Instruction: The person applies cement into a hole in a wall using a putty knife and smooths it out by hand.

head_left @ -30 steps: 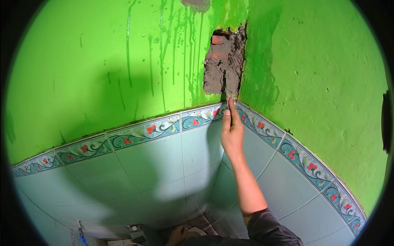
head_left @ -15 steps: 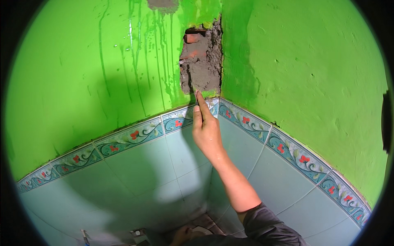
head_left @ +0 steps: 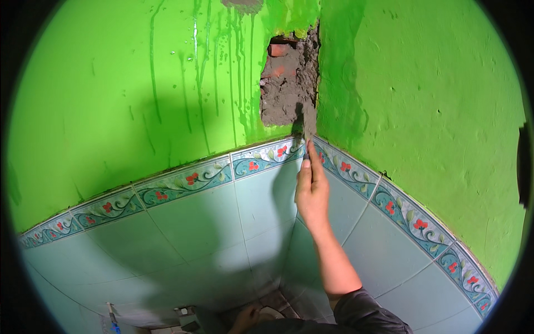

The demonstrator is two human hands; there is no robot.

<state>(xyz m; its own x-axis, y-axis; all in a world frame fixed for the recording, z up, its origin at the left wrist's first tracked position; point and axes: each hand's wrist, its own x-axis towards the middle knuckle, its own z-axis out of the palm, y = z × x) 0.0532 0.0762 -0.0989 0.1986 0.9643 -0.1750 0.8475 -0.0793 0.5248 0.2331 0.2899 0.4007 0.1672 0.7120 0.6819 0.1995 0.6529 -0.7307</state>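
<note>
My right hand [head_left: 312, 192] is closed round the handle of a small trowel, its index finger stretched along the tool. The trowel's narrow, mortar-smeared blade [head_left: 309, 119] points up at the lower right of a rough hole [head_left: 281, 100] in the green wall, by the corner. Grey wet mortar fills much of the hole, and red brick [head_left: 278, 50] shows in its upper left. Low in the picture, in shadow, my left hand [head_left: 248, 316] looks curled beside a pale round thing [head_left: 271, 313]; what it grips is not clear.
Light green tiles [head_left: 189, 222] cover the lower walls, topped by a flowered border [head_left: 192, 179]. Wet streaks run down the left wall under another grey patch [head_left: 243, 5]. A blue-handled tool [head_left: 114, 320] stands at the lower left, near a small box-like object [head_left: 186, 314].
My right hand and the trowel have moved right, from the lower left part of the hole to its lower right edge by the corner. The view has shifted slightly.
</note>
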